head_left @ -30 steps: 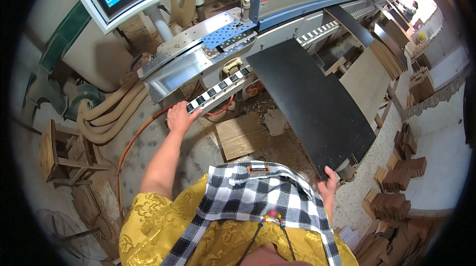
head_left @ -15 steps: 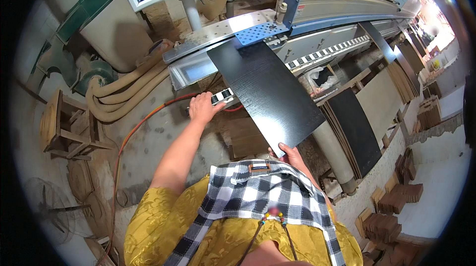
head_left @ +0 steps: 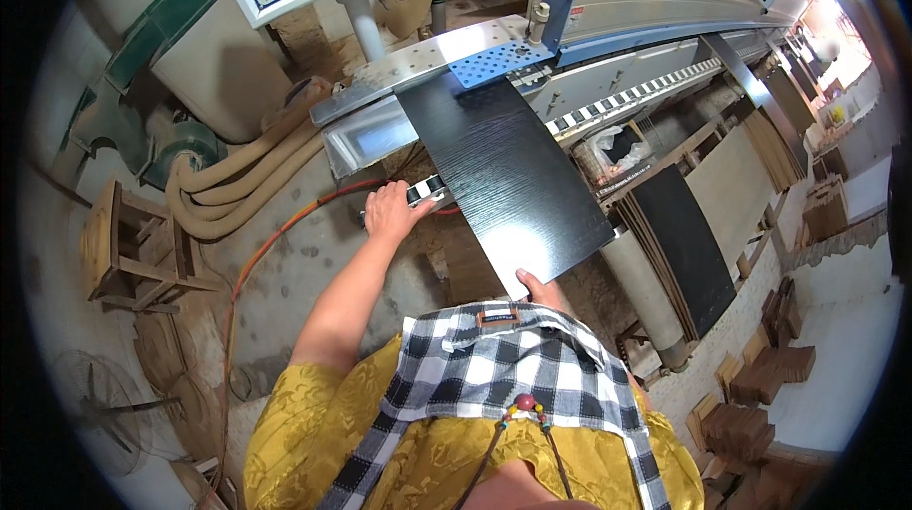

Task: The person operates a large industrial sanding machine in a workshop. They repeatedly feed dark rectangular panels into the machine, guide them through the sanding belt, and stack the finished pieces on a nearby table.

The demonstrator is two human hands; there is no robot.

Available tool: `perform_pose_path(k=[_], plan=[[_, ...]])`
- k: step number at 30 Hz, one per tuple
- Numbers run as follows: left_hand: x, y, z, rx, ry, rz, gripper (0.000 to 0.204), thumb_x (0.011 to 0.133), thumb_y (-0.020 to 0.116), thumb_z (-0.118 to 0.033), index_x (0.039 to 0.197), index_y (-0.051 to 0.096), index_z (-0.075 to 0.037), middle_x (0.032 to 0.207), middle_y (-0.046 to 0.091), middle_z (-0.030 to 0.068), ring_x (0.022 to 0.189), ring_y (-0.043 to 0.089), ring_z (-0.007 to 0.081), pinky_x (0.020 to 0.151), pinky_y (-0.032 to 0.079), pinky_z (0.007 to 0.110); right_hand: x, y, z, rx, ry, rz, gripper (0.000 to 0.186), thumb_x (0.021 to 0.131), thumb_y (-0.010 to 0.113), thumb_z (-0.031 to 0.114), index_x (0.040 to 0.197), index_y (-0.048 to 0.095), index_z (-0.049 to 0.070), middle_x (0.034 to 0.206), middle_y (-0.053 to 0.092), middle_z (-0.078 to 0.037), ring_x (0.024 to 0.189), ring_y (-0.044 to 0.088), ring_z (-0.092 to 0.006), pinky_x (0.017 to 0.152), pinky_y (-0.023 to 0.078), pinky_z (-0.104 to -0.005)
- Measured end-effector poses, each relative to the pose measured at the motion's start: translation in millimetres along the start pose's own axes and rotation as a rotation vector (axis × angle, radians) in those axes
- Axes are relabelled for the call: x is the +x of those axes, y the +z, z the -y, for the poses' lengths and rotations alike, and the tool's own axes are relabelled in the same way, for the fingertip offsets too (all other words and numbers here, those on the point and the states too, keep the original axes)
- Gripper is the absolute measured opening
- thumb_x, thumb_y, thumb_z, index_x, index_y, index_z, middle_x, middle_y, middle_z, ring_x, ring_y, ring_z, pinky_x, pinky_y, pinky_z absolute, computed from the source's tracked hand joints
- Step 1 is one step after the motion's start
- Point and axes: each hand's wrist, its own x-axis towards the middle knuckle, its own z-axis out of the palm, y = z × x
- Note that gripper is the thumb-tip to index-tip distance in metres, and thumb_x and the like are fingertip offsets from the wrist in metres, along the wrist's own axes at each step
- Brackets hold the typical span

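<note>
Black rectangular wood-grain panel (head_left: 503, 163): centre of the frame, slanting from the machine at upper centre down to the black-and-white checked cloth apron (head_left: 503, 363).
Far end: meets the blue perforated metal plate (head_left: 494, 64) at upper centre; how far it reaches beneath cannot be told.
Middle: crosses over the pale metal rail with black and white rollers (head_left: 426, 191), which shows on both sides of the panel; the contact itself is hidden.
Right hand (head_left: 540, 289): at the panel's near edge, lower centre, thumb pressed on the top face; the fingers are out of sight below, so it appears to pinch the edge.
Left hand (head_left: 388, 213): left of centre, gripping the near end of the rail, just beside the panel but apart from it.
Stiffness: looks rigid, lying flat with no visible sag.
Weight: probably moderate; one hand seems enough at the near end while the rest appears supported.
Surface: glossy with bright glare near the lower corner, so likely slick under a thumb and easy to scuff.
Fragile parts: corners and thin edges would probably chip first if knocked.
Best hold: middle of the near edge, thumb above and fingers below, clear of the rollers and plate.
</note>
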Motion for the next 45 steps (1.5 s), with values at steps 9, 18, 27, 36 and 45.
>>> perform_pose_path(k=[9,18,27,36,45], plan=[[-1,-8,-6,-0.012,-0.005,0.040,0.048,0.065,0.064,-0.049,0.084,0.055,-0.006,0.082,0.058,0.0094,0.084,0.055,0.0238,0.074,0.038,0.037,37,-51,4,-0.007,-0.191,-0.138,0.034,0.071,0.066,0.027,0.096,0.054,0.007,0.075,0.055,0.002,0.057,0.048,-0.0067,0.040,0.033,-0.0198],[1,-7,-9,0.026,0.005,0.056,0.050,0.065,0.063,-0.050,0.085,0.054,-0.006,0.082,0.058,0.0102,0.084,0.054,0.0248,0.074,0.038,0.038,56,-97,65,0.046,-0.236,-0.220,0.025,0.071,0.066,0.028,0.085,0.055,0.011,0.066,0.051,0.005,0.048,0.041,-0.0052,0.040,0.028,-0.0205],[5,-3,-16,0.039,0.104,-0.003,0.053,0.067,0.064,-0.043,0.105,0.052,-0.007,0.099,0.056,0.0117,0.096,0.050,0.0280,0.085,0.034,0.039,86,-149,111,-0.081,-0.272,-0.581,0.041,0.075,0.058,0.047,0.071,0.051,0.008,0.055,0.050,0.000,0.040,0.039,-0.0084,0.040,0.028,-0.0225],[-29,72,-208,-0.503,0.375,0.586,0.015,0.078,0.052,-0.015,0.087,0.060,-0.007,0.084,0.060,0.0140,0.078,0.057,0.0326,0.070,0.044,0.040,8,-340,31,-0.072,-0.615,-1.136,0.029,0.082,0.054,0.022,0.104,0.056,0.003,0.077,0.058,-0.005,0.066,0.053,-0.0124,0.062,0.044,-0.0241],[50,230,-383,-0.680,0.443,0.538,0.069,0.071,0.057,-0.011,0.130,0.023,-0.002,0.129,0.032,0.0209,0.121,0.029,0.0336,0.100,0.025,0.038,-44,-463,11,-0.675,-0.110,-1.570,0.052,0.081,0.052,0.025,0.126,0.036,0.005,0.127,0.038,-0.016,0.118,0.033,-0.0328,0.096,0.029,-0.0410]])
